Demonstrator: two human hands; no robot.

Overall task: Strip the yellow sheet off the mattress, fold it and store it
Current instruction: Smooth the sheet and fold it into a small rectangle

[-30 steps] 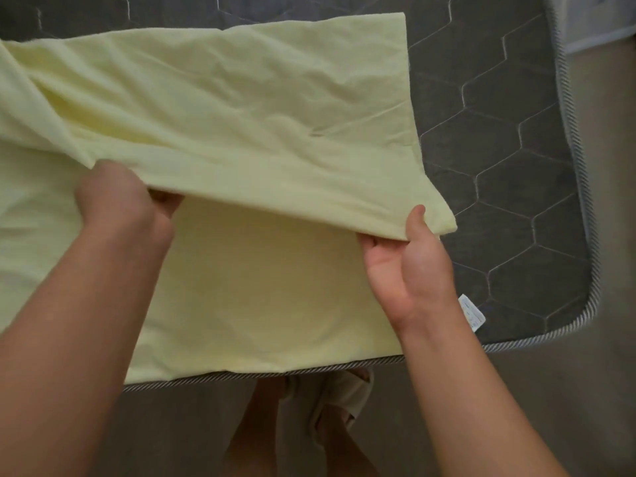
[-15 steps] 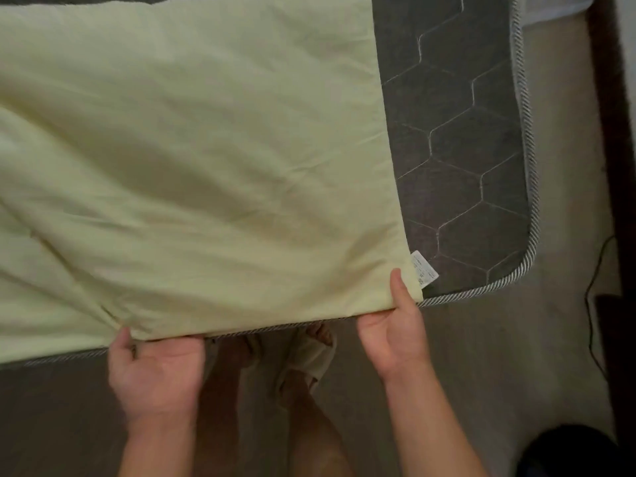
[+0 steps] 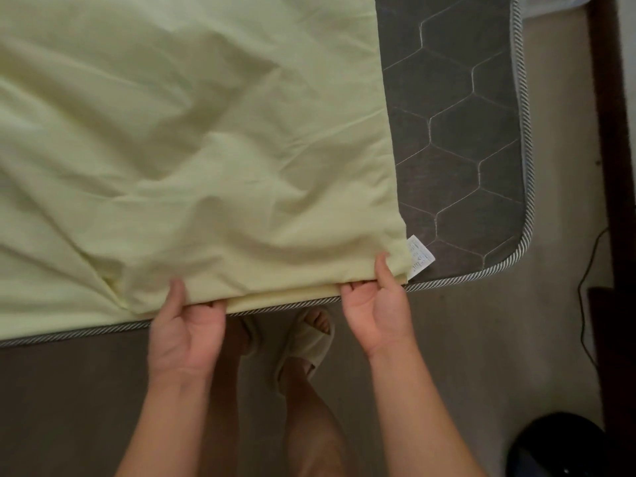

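Single head-worn view, steeply downward and close over the mattress [image 3: 464, 132] near edge and floor [image 3: 481, 339].

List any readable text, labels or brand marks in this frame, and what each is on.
Nothing legible.
White care tag sewn at the corner of the yellow sheet, beside the right hand: faint printed lines, too small and blurred to read.
Grey mattress: only stitched hexagon quilting, no lettering.

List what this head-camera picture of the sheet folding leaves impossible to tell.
- Pale yellow cotton sheet: its far and left parts are cut off by the frame.
- Small white care label: print too small to read.
- Fingers of the left hand and right hand: tucked under the fold.
- Dark round object: too dim, cut off.
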